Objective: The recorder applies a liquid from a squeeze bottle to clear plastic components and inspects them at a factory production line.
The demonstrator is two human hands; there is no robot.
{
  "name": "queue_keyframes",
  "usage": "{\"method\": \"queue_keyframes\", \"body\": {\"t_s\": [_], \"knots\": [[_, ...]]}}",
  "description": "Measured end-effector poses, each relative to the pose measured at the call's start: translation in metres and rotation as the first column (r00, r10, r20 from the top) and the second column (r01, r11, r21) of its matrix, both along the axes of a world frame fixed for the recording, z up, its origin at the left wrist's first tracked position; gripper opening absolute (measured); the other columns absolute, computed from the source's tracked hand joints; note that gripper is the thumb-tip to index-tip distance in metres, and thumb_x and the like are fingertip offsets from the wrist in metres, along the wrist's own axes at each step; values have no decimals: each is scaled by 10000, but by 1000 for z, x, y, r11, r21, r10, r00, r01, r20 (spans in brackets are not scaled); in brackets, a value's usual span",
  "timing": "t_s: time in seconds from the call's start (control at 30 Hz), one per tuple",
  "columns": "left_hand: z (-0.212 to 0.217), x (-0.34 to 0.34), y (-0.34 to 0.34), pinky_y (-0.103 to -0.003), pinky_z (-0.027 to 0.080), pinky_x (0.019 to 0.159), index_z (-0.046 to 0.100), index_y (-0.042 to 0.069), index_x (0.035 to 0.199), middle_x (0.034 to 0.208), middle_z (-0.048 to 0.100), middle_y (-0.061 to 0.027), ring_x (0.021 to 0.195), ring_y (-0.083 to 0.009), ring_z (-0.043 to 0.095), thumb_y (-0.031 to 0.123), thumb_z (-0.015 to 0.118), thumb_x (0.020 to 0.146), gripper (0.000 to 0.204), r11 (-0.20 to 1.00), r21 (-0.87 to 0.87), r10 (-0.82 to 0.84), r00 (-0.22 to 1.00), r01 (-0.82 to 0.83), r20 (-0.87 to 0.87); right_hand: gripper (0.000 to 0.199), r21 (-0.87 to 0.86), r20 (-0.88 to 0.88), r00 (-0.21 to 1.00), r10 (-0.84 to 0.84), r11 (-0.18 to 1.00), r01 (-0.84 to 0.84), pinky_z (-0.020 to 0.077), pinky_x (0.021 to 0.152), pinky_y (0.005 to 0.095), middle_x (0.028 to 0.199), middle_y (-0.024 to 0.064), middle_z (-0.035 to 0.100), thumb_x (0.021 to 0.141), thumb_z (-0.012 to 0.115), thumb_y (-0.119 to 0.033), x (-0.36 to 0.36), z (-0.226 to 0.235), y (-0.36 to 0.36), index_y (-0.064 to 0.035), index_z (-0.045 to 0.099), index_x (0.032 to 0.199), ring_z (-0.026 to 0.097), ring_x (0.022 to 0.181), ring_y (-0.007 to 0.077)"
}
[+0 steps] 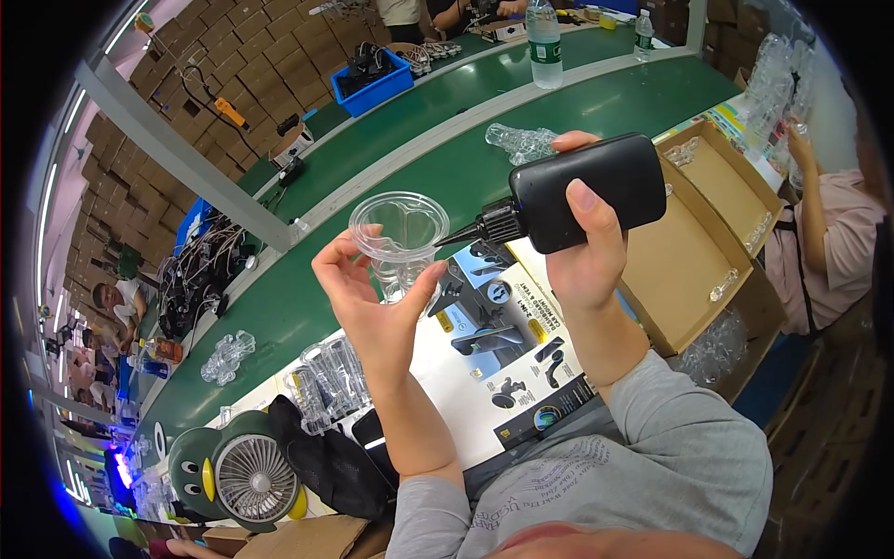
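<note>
Green bench (pixel 643 88) noted across the view, smooth and faintly glossy, with a grey metal post (pixel 177 149) rising at left. Behind it, a wall of stacked brown cartons (pixel 233 51). On the far side, a blue bin (pixel 384 87) full of black parts. At right, a co-worker (pixel 824 238) in pale pink, beside open cardboard trays (pixel 666 279), matt brown and shallow.

Below the hands, a flat printed box (pixel 452 391), white and black. To its left, ribbed clear plastic pieces (pixel 331 377) in a heap; farther left, a rounded dark-green fan (pixel 256 480) with a yellow beak and a radial grille.

Held above the printed box in the left hand (pixel 368 289): a clear cup (pixel 400 224), glassy, wide round rim, narrower below; fingers and thumb curled closely around it. Gripped in the right hand (pixel 591 247), thumb on the near face: a black bottle (pixel 605 191), flattish, round-cornered, with ribbed collar and tapered nozzle (pixel 463 231). Nozzle tip at the cup's right rim; cannot tell whether touching.
</note>
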State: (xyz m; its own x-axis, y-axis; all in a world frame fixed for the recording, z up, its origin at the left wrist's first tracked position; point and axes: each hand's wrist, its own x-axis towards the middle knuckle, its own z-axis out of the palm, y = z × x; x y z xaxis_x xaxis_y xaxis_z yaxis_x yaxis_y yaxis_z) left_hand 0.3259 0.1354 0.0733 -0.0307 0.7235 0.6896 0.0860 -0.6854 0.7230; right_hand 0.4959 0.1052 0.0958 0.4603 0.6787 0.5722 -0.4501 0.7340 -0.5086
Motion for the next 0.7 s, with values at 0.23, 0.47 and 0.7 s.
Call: {"method": "queue_keyframes", "body": {"t_s": [0.23, 0.47, 0.7], "knots": [[0, -4, 1, -320, 354, 926, 364, 67, 1056, 1090, 467, -111, 1037, -202, 465, 29, 815, 542, 685, 999, 16, -39, 999, 39, 34, 373, -9, -2, 1000, -3, 1000, 3, 499, 732, 283, 1075, 131, 493, 757, 550, -137, 1, 1, -1, 0, 415, 1077, 561, 832, 174], [1, -9, 3, -350, 349, 946, 355, 71, 1052, 1108, 478, -131, 1068, -226, 468, -19, 786, 556, 664, 994, 40, -103, 993, 101, 48, 370, -8, -14, 1000, -4, 1000, 3, 500, 731, 281, 1075, 132, 493, 757, 548, -130, 2, 3, -2, 1, 414, 1077, 560, 828, 169], [2, -13, 3, -371, 337, 975, 354, 62, 1060, 1159, 488, -179, 1109, -247, 466, 3, 771, 584, 635, 984, 38, -179, 981, 177, 77, 368, -6, -13, 1000, -1, 1000, 1, 504, 724, 282, 1077, 138, 493, 757, 549, -124, 4, 2, -2, -1, 415, 1078, 561, 823, 170]]}}
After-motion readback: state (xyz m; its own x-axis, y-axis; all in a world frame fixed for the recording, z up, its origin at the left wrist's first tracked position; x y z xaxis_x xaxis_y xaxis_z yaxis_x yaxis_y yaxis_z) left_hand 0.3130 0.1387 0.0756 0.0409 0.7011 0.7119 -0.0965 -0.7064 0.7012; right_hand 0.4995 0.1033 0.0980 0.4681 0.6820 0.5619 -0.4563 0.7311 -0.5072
